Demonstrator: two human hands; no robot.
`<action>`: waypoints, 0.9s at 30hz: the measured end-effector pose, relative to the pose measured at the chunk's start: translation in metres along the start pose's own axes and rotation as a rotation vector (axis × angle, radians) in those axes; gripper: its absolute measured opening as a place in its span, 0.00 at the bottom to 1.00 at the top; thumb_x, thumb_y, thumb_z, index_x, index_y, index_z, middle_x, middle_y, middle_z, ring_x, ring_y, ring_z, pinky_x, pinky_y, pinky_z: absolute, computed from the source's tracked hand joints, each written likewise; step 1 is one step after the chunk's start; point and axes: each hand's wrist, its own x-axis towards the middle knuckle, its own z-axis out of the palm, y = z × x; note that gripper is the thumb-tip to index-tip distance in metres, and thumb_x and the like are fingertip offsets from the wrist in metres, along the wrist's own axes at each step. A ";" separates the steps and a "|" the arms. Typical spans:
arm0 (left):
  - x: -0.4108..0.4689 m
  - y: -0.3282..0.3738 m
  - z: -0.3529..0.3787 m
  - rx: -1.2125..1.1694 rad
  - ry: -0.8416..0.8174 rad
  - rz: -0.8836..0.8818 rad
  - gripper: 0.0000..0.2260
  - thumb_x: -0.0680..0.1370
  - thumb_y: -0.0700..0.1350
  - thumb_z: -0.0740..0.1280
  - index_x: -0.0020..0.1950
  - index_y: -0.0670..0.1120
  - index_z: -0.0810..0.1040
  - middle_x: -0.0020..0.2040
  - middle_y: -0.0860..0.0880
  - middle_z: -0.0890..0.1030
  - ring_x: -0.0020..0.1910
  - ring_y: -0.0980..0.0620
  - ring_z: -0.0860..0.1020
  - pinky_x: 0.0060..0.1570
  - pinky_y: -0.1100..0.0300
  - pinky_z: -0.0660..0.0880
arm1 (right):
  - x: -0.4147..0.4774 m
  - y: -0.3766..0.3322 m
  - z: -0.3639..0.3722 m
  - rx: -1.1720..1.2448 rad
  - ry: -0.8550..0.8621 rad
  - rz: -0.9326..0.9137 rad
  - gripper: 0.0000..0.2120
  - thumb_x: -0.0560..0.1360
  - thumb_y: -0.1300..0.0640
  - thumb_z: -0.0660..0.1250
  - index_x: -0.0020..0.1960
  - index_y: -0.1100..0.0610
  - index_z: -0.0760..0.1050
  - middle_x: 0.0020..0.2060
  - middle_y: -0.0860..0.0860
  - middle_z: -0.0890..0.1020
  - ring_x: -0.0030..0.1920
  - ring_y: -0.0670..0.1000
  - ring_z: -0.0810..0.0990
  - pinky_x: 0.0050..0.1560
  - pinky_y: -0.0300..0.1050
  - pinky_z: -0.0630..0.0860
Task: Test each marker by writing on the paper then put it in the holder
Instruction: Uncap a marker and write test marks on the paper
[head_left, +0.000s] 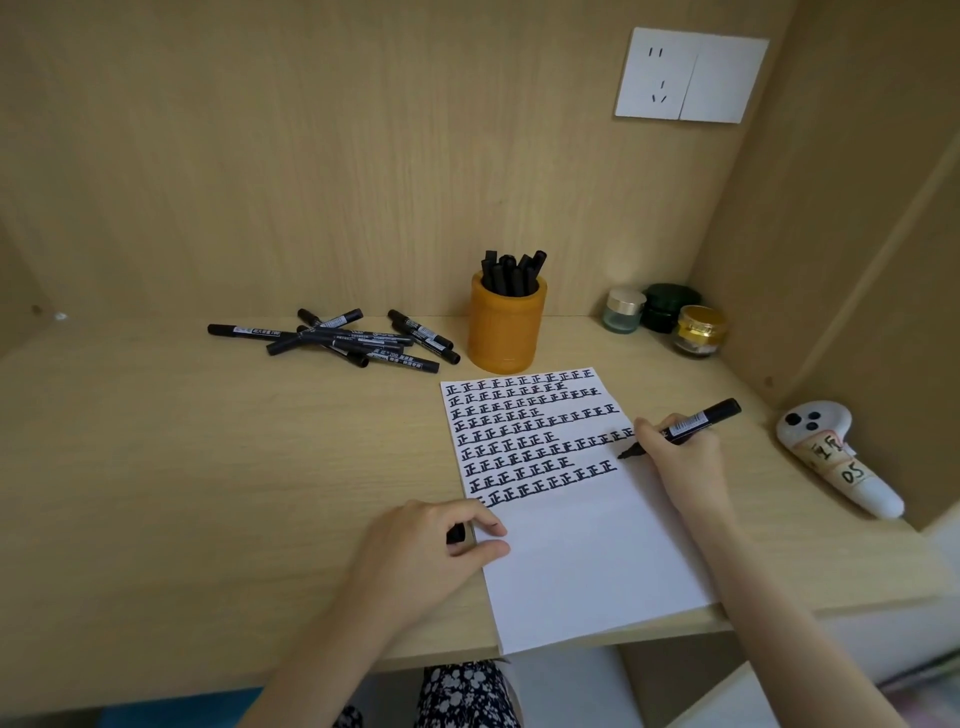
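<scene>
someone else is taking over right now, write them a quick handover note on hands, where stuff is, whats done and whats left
Right hand: holds an uncapped marker, tip at the right edge of the paper.
Left hand: rests on the paper's left edge, closed on a small black piece, probably the cap.
Holder: orange cup behind the paper, already holding several markers.
Untested pile: capped markers lying loose on the desk, left of the holder.
Done: about nine rows of test characters on the paper's top half.
Left: finish this marker, cap it, put it in the holder, then work through the pile.

Uncapped black marker (685, 425) over character-filled paper (582, 545); loose markers (337, 340) left of orange holder (506, 332).
</scene>
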 end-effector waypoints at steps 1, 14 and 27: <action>0.000 0.001 0.000 0.003 0.001 0.001 0.07 0.72 0.62 0.67 0.46 0.63 0.79 0.31 0.54 0.80 0.26 0.58 0.71 0.32 0.70 0.67 | 0.000 0.001 0.000 -0.007 0.000 -0.007 0.12 0.74 0.59 0.68 0.35 0.62 0.69 0.27 0.51 0.65 0.27 0.46 0.62 0.24 0.36 0.59; -0.001 0.002 0.000 0.003 0.001 0.000 0.07 0.72 0.62 0.67 0.46 0.62 0.79 0.23 0.57 0.70 0.25 0.57 0.68 0.29 0.70 0.64 | 0.001 0.004 0.000 -0.025 0.004 -0.042 0.14 0.74 0.60 0.68 0.34 0.63 0.69 0.26 0.51 0.66 0.28 0.46 0.64 0.25 0.35 0.59; 0.000 0.002 0.000 0.034 -0.022 -0.016 0.06 0.72 0.64 0.66 0.45 0.65 0.77 0.40 0.54 0.84 0.34 0.55 0.78 0.36 0.68 0.72 | 0.001 0.004 0.000 -0.004 -0.006 -0.036 0.12 0.74 0.61 0.68 0.35 0.62 0.68 0.27 0.51 0.65 0.27 0.45 0.61 0.26 0.37 0.59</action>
